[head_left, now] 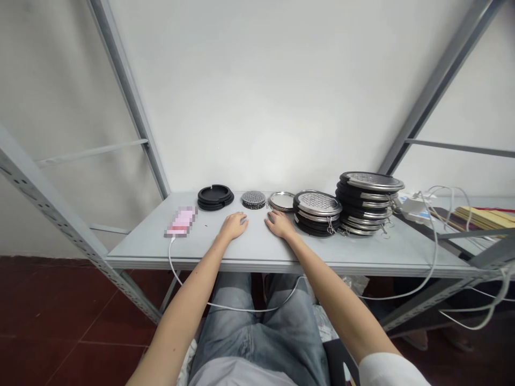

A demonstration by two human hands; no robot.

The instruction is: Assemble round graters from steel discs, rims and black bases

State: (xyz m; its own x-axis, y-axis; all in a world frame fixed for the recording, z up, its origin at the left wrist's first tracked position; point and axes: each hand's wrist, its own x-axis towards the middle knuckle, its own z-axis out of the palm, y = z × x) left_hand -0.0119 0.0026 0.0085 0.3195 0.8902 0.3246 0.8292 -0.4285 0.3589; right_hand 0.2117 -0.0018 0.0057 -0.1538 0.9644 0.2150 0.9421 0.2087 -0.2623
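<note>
**Both Hands Resting on the Tabletop, Round Parts Beyond**

At the centre of the frame, our left hand (233,225) lies palm down on the grey tabletop (257,249), its fingers loosely extended and its thumb set apart. To its right in the frame, our right hand (280,224) rests in the same attitude, fingers relaxed and slightly spread. Neither hand grips anything, and a bare strip of surface separates them.

Just above the gap, at mid-frame, we locate the small perforated stack (253,199). The silver dish (283,201) sits directly beyond the right fingertips; we cannot tell whether they touch it. Right of that hand stands the short disc stack (317,213), with perforated metal on top and small clasps (330,225) hanging at its front. The tall disc stack (364,206) adjoins it, further right.

Left of centre, beyond the left hand, we find the black ring stack (215,198). Nearer the left edge of the tabletop lies a pixelated device (181,222), connected to a white cable (169,257). At the far right of the frame, we note yellow sheets (485,220).
</note>
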